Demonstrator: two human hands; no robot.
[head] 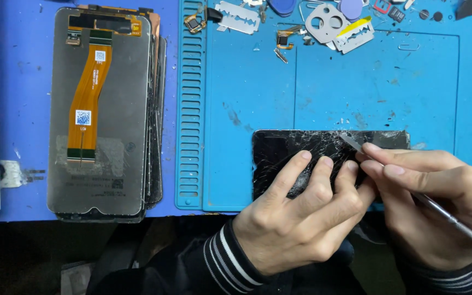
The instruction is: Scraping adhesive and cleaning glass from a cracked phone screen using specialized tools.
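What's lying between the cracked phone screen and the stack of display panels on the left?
In the head view, only the blue mat's slotted ribbed edge lies between the cracked screen and the panel stack.

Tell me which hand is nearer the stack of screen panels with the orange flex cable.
Left. The left hand presses on the cracked phone screen, right of the stack of screen panels. The right hand, holding a metal tool, is farther right.
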